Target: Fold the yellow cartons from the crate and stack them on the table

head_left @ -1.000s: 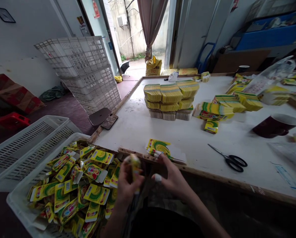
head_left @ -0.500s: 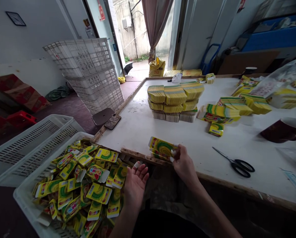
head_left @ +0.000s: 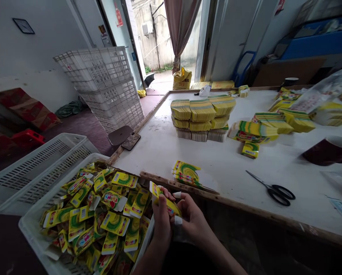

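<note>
We have one small carton (head_left: 156, 192) up in the hands, just off the near edge of the surface (head_left: 152, 154), between the crate (head_left: 30, 244) of heaped cartons (head_left: 113, 222) and the flat stack (head_left: 186, 171) at the wooden edge (head_left: 159, 178).

Left hand (head_left: 162, 220): curled closed round the carton, thumb along the near face, fingers wrapping the far side. Right hand (head_left: 190, 212): half open at the carton's lower right end, thumb and index parted, white covers on both tips. We can't tell whether it pinches that end or only touches it.

Handling, our guess: very light thin card, stiff along its folds but soft across the faces, so a hard squeeze would dent or crease it. The print looks glossy, maybe a bit slippery. Not brittle; the flaps look like the weak part. We'd take it by the two long edges near mid-length, lightly, and keep pressure off the ends.

Looks: narrow, longish, bright yellow with some green and reddish print, a pale flap at the upper left end. It tilts down toward the right hand. Fingers cover much of it, so we can't read the lettering.
</note>
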A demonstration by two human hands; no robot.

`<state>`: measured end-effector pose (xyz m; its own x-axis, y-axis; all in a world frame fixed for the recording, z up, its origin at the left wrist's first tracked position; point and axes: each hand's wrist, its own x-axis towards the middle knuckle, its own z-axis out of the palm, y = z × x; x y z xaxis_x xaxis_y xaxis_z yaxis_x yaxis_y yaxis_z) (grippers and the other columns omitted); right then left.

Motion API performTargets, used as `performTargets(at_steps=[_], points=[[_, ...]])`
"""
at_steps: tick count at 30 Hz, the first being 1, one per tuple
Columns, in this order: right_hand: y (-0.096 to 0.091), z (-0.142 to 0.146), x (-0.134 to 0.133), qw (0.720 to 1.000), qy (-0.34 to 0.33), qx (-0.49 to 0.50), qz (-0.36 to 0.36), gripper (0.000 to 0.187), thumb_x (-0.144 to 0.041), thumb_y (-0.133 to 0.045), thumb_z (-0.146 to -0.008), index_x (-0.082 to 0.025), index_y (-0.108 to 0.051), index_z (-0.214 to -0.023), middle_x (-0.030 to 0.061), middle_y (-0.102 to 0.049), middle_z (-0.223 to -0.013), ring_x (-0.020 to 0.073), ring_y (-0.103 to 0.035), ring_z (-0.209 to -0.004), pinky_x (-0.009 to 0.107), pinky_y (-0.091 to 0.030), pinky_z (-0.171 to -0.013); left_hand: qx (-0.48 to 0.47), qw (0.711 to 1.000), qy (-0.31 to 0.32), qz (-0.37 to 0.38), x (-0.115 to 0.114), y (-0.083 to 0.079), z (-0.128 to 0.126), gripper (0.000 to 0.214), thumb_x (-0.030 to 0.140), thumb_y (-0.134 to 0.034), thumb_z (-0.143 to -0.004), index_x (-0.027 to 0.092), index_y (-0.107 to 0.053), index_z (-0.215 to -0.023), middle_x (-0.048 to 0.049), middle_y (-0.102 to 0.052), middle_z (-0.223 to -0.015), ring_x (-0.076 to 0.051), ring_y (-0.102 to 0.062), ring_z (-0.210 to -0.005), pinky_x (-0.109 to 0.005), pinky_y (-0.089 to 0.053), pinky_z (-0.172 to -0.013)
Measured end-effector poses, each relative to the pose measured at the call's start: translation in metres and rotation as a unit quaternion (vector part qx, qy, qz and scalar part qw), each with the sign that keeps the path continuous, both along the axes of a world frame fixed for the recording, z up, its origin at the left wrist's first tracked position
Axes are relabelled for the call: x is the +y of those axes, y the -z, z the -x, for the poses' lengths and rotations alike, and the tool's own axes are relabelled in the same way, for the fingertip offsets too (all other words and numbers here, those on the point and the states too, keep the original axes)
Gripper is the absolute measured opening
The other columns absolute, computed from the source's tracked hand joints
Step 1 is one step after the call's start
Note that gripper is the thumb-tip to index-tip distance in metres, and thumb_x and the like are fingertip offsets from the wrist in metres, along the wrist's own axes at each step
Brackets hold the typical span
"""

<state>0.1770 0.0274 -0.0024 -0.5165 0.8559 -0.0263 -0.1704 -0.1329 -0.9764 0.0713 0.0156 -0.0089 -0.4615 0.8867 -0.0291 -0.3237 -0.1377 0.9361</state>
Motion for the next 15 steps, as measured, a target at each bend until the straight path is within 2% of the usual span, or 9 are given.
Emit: performTargets(at_steps=[2,4,6,8,9,11,13,15], points=[[0.001,-0.007,0.009,1.000,0.029,0.002,-0.003,0.038,-0.033,-0.072,-0.072,-0.020,-0.055,-0.104,-0.0045,-0.054,-0.070,0.0129,-0.054,-0.065,0.023,-0.044,-0.059,-0.003,1.000,-0.005,-0.008,-0.005,0.006,0.001,0.046,0.060,-0.061,-0.074,0.022,-0.055,-0.099,-0.0003,-0.061,-0.085,-0.015,-0.060,-0.082,-0.027,-0.049,-0.078],[0.000,-0.016,0.016,0.999,0.042,-0.010,-0.013,0.027,-0.036,-0.068,-0.076,-0.019,-0.060,-0.095,0.0003,-0.063,-0.078,0.0165,-0.060,-0.073,0.027,-0.048,-0.067,-0.003,1.000,0.001,0.006,-0.009,0.011,0.002,0.045,0.052,-0.072,-0.069,0.020,-0.059,-0.098,-0.0012,-0.066,-0.088,-0.018,-0.063,-0.083,-0.030,-0.050,-0.079],[-0.003,-0.025,0.021,0.997,0.052,-0.043,-0.042,0.020,-0.036,-0.065,-0.079,-0.019,-0.064,-0.089,0.0025,-0.068,-0.082,0.0191,-0.063,-0.077,0.028,-0.050,-0.070,0.001,0.999,0.014,0.037,-0.011,0.013,0.005,0.033,0.044,-0.072,-0.072,0.016,-0.063,-0.088,-0.0026,-0.070,-0.082,-0.020,-0.065,-0.079,-0.032,-0.052,-0.077],[-0.006,-0.034,0.025,0.988,0.076,-0.091,-0.102,0.013,-0.031,-0.062,-0.080,-0.020,-0.067,-0.086,0.0022,-0.069,-0.080,0.0192,-0.063,-0.074,0.028,-0.051,-0.068,0.002,0.998,0.041,0.055,-0.011,0.008,0.013,0.028,0.041,-0.068,-0.077,0.014,-0.067,-0.084,-0.0053,-0.072,-0.079,-0.022,-0.067,-0.079,-0.035,-0.053,-0.077],[-0.008,-0.039,0.027,0.978,0.092,-0.116,-0.146,0.010,-0.027,-0.061,-0.081,-0.021,-0.068,-0.085,0.0022,-0.069,-0.080,0.0193,-0.064,-0.074,0.029,-0.051,-0.068,0.001,0.997,0.059,0.052,-0.012,0.004,0.018,0.032,0.044,-0.065,-0.079,0.014,-0.068,-0.088,-0.0073,-0.073,-0.085,-0.024,-0.068,-0.083,-0.038,-0.052,-0.081],[-0.011,-0.048,0.031,0.947,0.116,-0.165,-0.252,0.016,-0.018,-0.056,-0.081,-0.024,-0.069,-0.086,0.0033,-0.070,-0.083,0.0206,-0.064,-0.077,0.032,-0.051,-0.071,0.016,0.996,0.085,0.020,-0.013,-0.009,0.034,0.048,0.055,-0.055,-0.082,0.016,-0.066,-0.106,-0.0111,-0.071,-0.107,-0.027,-0.065,-0.101,-0.041,-0.047,-0.093],[-0.015,-0.054,0.033,0.907,0.102,-0.213,-0.349,0.025,-0.012,-0.050,-0.081,-0.026,-0.070,-0.088,0.0047,-0.070,-0.085,0.0221,-0.062,-0.082,0.036,-0.050,-0.076,0.081,0.991,0.105,-0.024,-0.015,-0.023,0.049,0.066,0.066,-0.048,-0.080,0.018,-0.056,-0.125,-0.0127,-0.059,-0.129,-0.029,-0.052,-0.122,-0.042,-0.036,-0.105],[-0.019,-0.055,0.032,0.873,0.055,-0.252,-0.415,0.029,-0.009,-0.049,-0.083,-0.028,-0.070,-0.089,0.0045,-0.070,-0.084,0.0223,-0.060,-0.084,0.041,-0.047,-0.084,0.199,0.968,0.154,-0.010,-0.018,-0.033,0.058,0.080,0.059,-0.067,-0.069,0.018,-0.046,-0.134,-0.0138,-0.049,-0.140,-0.031,-0.040,-0.132,-0.042,-0.028,-0.111]])
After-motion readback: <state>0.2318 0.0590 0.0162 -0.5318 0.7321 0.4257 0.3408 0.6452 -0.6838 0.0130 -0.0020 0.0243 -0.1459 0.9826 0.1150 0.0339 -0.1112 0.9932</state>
